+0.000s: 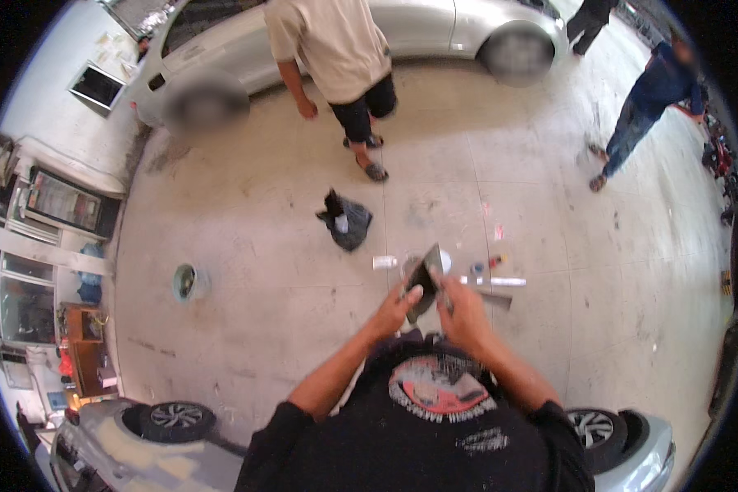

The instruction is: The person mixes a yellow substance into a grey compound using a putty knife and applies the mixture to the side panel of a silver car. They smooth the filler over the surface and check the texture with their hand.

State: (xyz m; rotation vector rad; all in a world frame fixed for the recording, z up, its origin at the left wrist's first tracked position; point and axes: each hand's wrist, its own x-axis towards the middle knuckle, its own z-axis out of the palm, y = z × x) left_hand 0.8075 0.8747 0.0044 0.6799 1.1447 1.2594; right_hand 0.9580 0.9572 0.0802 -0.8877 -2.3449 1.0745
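In front of my chest, my left hand is closed around the edge of a dark flat plate, its thumb lying on top. My right hand is closed at the plate's other side, on a thin grey flat piece that looks like a scraper blade; its handle is hidden by the fingers. Just beyond the hands on the floor are a white round lid or can, a small red-and-black item, a white strip and a grey flat blade. A small white packet lies to their left.
A black plastic bag sits ahead, and a pale bucket stands to the left. One person in a beige shirt walks near a silver car; another in dark blue is at right. A partly sanded car is behind me.
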